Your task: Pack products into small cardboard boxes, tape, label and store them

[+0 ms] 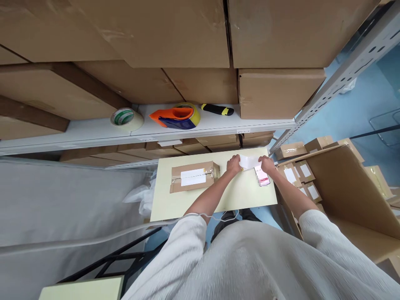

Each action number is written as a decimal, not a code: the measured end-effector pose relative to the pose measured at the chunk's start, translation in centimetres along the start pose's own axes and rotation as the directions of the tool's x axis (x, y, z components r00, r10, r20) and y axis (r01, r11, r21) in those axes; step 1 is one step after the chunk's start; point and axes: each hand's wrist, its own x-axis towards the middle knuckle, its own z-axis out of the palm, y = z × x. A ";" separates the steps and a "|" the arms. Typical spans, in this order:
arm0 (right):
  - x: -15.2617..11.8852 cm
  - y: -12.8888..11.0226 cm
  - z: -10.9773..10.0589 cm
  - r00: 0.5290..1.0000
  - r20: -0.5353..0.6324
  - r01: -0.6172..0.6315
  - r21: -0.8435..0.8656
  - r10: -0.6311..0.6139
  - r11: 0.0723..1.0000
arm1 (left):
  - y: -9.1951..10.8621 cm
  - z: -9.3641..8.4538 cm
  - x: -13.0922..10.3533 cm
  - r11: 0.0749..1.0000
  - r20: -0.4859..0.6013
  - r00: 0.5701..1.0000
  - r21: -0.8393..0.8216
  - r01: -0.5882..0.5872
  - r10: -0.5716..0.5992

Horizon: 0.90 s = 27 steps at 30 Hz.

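My left hand and my right hand are closed on opposite ends of a white paper slip, which spans the gap between them above the pale yellow table. Under and beside my right hand lies a phone with a pink and white screen. To the left of my left hand, a taped cardboard box with a white label on top rests on the table.
A white shelf behind the table holds cartons, a tape roll, an orange and blue tape dispenser and a black-yellow knife. Right, a large open carton stands by small labelled boxes. A white cable crosses lower left.
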 end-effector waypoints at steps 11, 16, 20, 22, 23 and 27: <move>-1.4 0.0 0.1 0.998 0.041 -0.052 -0.130 0.058 0.990 | 0.1 -4.3 -1.7 0.953 -0.055 0.996 0.298 -0.055 0.075; -1.8 -0.1 0.2 0.997 0.044 -0.064 -0.145 0.071 0.987 | 0.1 -5.6 -2.1 0.959 -0.105 0.989 0.273 -0.074 0.107; -2.0 -0.2 0.4 0.996 0.045 -0.064 -0.161 0.072 0.985 | 0.3 -6.5 -2.0 0.967 -0.092 0.994 0.254 -0.029 0.054; -2.2 -0.2 0.4 0.997 0.040 -0.063 -0.165 0.070 0.984 | 0.4 -7.1 -2.1 0.971 -0.116 0.992 0.239 -0.018 0.047; -2.3 -0.2 0.3 0.997 0.038 -0.063 -0.164 0.071 0.984 | 0.5 -7.4 -2.2 0.972 -0.134 0.990 0.236 -0.020 0.053; -2.6 -0.2 0.2 0.995 0.064 -0.063 -0.148 0.073 0.987 | 0.6 -8.6 -2.7 0.969 -0.148 0.987 0.246 -0.017 0.055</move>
